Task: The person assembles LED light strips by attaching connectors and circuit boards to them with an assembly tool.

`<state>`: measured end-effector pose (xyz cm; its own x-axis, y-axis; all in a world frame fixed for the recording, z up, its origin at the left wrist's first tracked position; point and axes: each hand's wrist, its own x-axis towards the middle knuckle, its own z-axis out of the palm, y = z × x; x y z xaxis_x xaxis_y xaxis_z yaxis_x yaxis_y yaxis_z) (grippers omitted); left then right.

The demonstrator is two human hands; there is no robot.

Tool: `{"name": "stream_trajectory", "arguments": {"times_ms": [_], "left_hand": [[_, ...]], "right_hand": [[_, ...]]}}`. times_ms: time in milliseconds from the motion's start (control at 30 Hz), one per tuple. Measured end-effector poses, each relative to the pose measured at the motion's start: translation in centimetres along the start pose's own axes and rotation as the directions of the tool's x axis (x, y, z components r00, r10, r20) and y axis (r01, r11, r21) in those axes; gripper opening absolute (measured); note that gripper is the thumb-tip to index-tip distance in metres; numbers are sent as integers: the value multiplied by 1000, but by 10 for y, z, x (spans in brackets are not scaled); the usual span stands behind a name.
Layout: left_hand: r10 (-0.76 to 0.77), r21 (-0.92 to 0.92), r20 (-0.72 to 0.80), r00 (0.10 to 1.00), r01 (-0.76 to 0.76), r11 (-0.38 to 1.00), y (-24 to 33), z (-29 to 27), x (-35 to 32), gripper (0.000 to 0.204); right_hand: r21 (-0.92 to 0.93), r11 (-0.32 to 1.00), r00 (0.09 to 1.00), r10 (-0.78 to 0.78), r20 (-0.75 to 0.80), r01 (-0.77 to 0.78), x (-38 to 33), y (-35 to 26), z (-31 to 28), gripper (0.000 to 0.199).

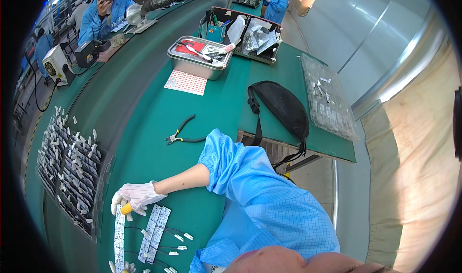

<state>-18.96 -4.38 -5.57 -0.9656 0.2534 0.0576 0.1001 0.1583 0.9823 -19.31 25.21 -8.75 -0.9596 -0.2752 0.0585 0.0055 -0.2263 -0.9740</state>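
Observation:
My right hand (135, 197), in a white glove with a yellow fingertip, reaches left across the green belt. It grips the top end of a long white circuit strip (119, 232). Only the gloved fingertips of my left hand (121, 267) show at the bottom edge, at the strip's lower end; their grip is hidden. Beside the strip lie two more white strips (155, 232) with thin wires and small white connectors (180, 238). My blue sleeve (250, 186) fills the lower middle.
A black tray (103, 176) of several small white parts lies to the left. Black pliers (180, 133), a black pouch (284, 107), a metal tin (195, 63), a red-dotted sheet (186, 82) and a clear parts tray (327, 97) lie further up. Other workers in blue (103, 13) sit beyond.

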Motion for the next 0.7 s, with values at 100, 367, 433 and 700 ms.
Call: {"name": "stream_trajectory", "arguments": {"times_ms": [100, 367, 433, 700], "left_hand": [[-33, -10, -24, 999, 33, 999, 5, 9, 2, 41], [-71, -103, -66, 995, 64, 993, -18, 2, 9, 39], [-96, -78, -35, 995, 93, 993, -16, 2, 11, 39], [-155, -111, -19, 988, 152, 982, -15, -1, 11, 37]], "right_hand": [[-11, 1000, 1000, -12, 3, 12, -1, 0, -3, 32], [-39, 999, 1000, 10, -16, -11, -3, -5, -1, 31], [-47, 999, 999, 10, -38, -12, -4, -7, 2, 31], [-28, 1000, 1000, 10, -17, -11, -3, -4, 2, 30]]}}
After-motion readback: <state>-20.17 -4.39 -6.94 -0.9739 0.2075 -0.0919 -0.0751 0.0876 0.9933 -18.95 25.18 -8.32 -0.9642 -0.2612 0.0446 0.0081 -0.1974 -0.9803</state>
